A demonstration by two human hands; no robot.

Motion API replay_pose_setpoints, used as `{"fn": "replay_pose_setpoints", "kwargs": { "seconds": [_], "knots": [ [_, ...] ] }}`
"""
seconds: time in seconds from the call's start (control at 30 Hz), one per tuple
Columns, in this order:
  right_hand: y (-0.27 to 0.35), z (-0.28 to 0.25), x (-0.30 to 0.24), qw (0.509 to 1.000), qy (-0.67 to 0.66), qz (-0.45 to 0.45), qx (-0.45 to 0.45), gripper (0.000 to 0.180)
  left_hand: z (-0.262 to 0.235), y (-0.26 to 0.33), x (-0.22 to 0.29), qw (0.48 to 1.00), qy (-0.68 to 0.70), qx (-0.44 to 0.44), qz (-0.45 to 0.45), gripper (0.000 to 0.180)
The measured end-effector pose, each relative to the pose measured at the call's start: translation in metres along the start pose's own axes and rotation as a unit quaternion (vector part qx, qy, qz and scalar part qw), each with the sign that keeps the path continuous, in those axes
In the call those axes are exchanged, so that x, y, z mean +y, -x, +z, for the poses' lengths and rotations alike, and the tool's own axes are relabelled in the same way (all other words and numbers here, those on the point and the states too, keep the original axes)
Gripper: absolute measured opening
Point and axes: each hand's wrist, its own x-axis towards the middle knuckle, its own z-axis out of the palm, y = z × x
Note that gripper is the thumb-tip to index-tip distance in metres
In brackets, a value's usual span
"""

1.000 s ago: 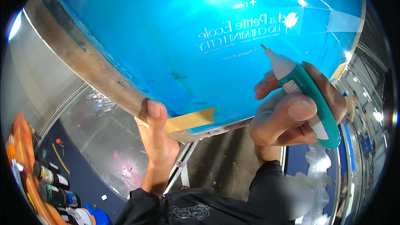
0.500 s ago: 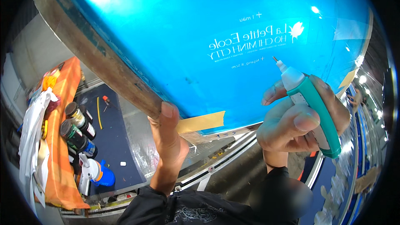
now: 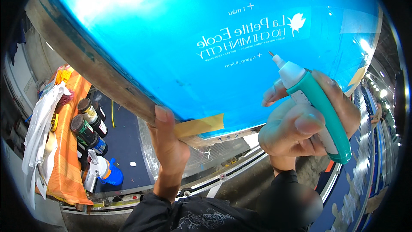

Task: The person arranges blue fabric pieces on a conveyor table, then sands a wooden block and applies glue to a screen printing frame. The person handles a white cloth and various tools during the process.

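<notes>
A silk-screen printing frame [image 3: 92,66], with wooden sides and glossy blue mesh, is held up tilted before me. Reversed white lettering and a leaf-shaped mark [image 3: 297,24] show on the mesh. My left hand [image 3: 169,146] grips the frame's near-left corner, thumb on top, beside a strip of tan tape [image 3: 199,124]. In my right hand [image 3: 289,131] is a green correction pen [image 3: 319,111] with a white nozzle, held between thumb and fingers. Its thin metal tip points up-left, near the small cross mark below the lettering; whether it touches the mesh I cannot tell.
At left, an orange cloth [image 3: 71,146] bears white plastic [image 3: 43,120]. Several dark jars [image 3: 83,124] and a blue-and-white spray bottle [image 3: 109,172] stand beside it, on a dark blue surface [image 3: 128,146]. Metal rails [image 3: 223,176] run below the frame. Another person's hand [image 3: 377,114] shows far right.
The view has swung a little, so the lettering sits farther left and the jars farther right. The pen tip has moved slightly up and left with my right hand. Both grips stay the same.
</notes>
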Motion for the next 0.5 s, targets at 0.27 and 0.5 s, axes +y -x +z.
{"fn": "replay_pose_setpoints", "kwargs": {
  "seconds": [0.27,0.5],
  "knots": [
    [-0.003,0.009,0.003,0.998,-0.048,-0.043,-0.006,0.05,-0.002,-0.003,-0.006,1.0,-0.012,-0.004,-0.002,0.069],
    [-0.004,0.015,0.011,0.992,-0.094,-0.078,-0.02,0.042,-0.003,-0.008,-0.011,1.0,0.014,-0.015,-0.011,0.069]
  ]
}}
